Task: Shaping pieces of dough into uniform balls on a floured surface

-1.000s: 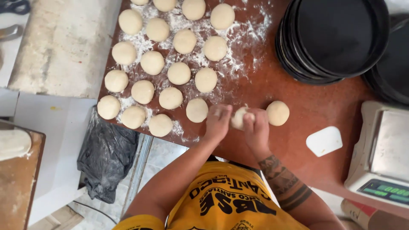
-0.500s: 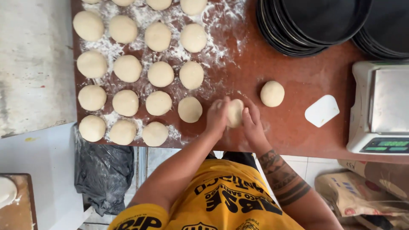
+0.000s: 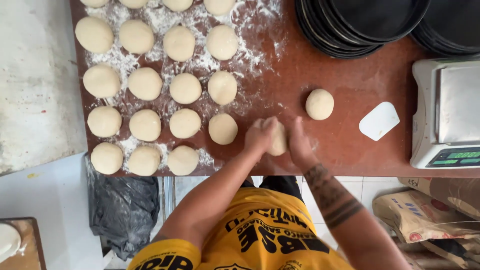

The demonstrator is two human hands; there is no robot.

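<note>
Pale dough ball point(image 3: 278, 140) sits half hidden between both cupped hands point(image 3: 280, 142).

Nineteen floured dough balls point(image 3: 185, 88), one loose ball point(image 3: 319, 104), one white scraper point(image 3: 379, 121), one scale point(image 3: 446, 114)

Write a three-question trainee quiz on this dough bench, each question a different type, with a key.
1. True or false: both hands cup one dough piece.
2. The lone dough ball lies between the hands and which item? A) white scraper B) black bag C) flour sack
3. Fill in: the stacked round pans are coloured ____.

Key: 1 true: left hand and right hand press it from either side. 2 A. 3 black.
</note>
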